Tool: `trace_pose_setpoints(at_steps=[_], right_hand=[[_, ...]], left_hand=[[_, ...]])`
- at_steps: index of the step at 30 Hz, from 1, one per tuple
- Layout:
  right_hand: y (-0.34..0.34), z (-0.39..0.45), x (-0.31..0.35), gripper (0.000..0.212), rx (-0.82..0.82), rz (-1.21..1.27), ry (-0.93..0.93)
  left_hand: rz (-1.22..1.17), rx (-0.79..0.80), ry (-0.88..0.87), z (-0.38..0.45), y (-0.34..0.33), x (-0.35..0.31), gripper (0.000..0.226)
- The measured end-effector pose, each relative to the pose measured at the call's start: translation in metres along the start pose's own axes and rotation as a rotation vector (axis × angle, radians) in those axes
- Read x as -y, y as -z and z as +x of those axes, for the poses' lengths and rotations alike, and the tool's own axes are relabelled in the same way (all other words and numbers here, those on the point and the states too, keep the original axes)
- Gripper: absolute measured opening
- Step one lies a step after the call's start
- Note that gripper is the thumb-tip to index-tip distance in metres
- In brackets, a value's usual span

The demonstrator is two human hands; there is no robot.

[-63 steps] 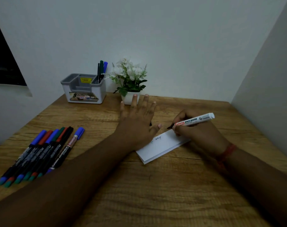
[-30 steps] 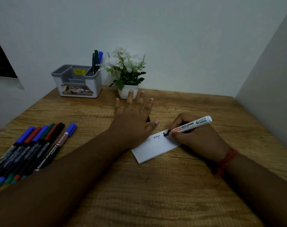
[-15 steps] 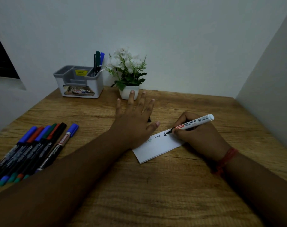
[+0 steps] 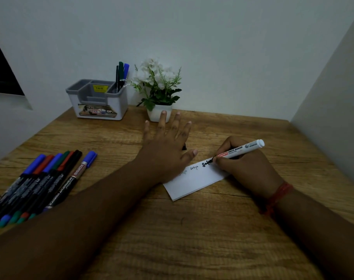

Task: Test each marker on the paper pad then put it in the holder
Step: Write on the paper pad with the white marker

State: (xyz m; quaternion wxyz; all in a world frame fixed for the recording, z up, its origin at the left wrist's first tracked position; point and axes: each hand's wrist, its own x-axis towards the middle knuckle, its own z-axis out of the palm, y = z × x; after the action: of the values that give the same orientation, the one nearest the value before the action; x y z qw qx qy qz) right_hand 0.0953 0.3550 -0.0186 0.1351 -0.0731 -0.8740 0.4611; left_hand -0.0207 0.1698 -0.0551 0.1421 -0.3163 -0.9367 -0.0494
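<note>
A wooden desk (image 4: 192,229) fills the lower frame. The left hand (image 4: 168,148) lies flat, fingers spread, pressing the white paper pad (image 4: 194,181) at centre. The right hand (image 4: 247,166) grips a white marker (image 4: 240,150), its tip touching the pad. A grey holder (image 4: 97,100) with three markers stands upper left; a row of markers (image 4: 40,182) lies at left.

Left hand (image 4: 168,150): palm down, fingers straight and spread, forearm reaching in from lower left.
Right hand (image 4: 247,166): fingers curled in a writing pinch, forearm reaching in from lower right.
Right wrist: ringed by a red thread band (image 4: 278,196).
</note>
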Motion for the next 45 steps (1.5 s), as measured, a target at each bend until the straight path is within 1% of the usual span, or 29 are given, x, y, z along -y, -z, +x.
trace_pose_setpoints(at_steps=[8,12,20,24,26,30,33,35,37,40,43,45], right_hand=[[0.001,-0.001,0.000,0.007,0.016,-0.024,0.009],[0.000,0.003,-0.002,0.006,-0.035,-0.012,-0.026],[0.001,0.003,-0.004,0.005,-0.044,-0.028,-0.037],[0.005,0.005,-0.008,0.006,-0.167,0.128,-0.049],[0.006,0.006,-0.008,0.007,-0.201,0.187,-0.036],[0.006,0.004,-0.006,0.006,-0.202,0.222,0.019],[0.009,0.004,-0.003,0.012,-0.217,0.234,0.052],[0.010,0.003,-0.001,0.013,-0.198,0.248,0.077],[0.012,0.001,0.001,0.013,-0.165,0.248,0.101],[0.014,-0.001,0.000,0.013,-0.142,0.246,0.126],[0.015,-0.001,-0.002,0.011,-0.119,0.245,0.155],[0.016,-0.001,-0.001,0.012,-0.107,0.241,0.153]], left_hand=[[0.019,0.009,-0.005,0.000,0.001,0.000,0.082],[0.018,0.003,-0.009,0.000,0.001,0.000,0.081],[0.008,0.005,-0.009,0.001,0.000,0.001,0.079],[0.007,0.009,-0.003,0.001,0.001,0.000,0.079],[0.000,0.011,-0.001,0.000,0.002,0.000,0.079],[-0.024,0.013,-0.005,-0.001,0.007,-0.001,0.079],[-0.039,-0.006,0.000,0.000,0.011,0.003,0.079],[-0.039,-0.012,0.026,0.002,0.013,0.009,0.080],[-0.019,0.019,0.065,0.003,0.015,0.016,0.079],[0.001,0.111,0.092,0.004,0.021,0.025,0.073],[-0.030,0.180,0.047,0.004,0.027,0.030,0.069],[-0.056,0.200,0.002,0.004,0.029,0.030,0.062]])
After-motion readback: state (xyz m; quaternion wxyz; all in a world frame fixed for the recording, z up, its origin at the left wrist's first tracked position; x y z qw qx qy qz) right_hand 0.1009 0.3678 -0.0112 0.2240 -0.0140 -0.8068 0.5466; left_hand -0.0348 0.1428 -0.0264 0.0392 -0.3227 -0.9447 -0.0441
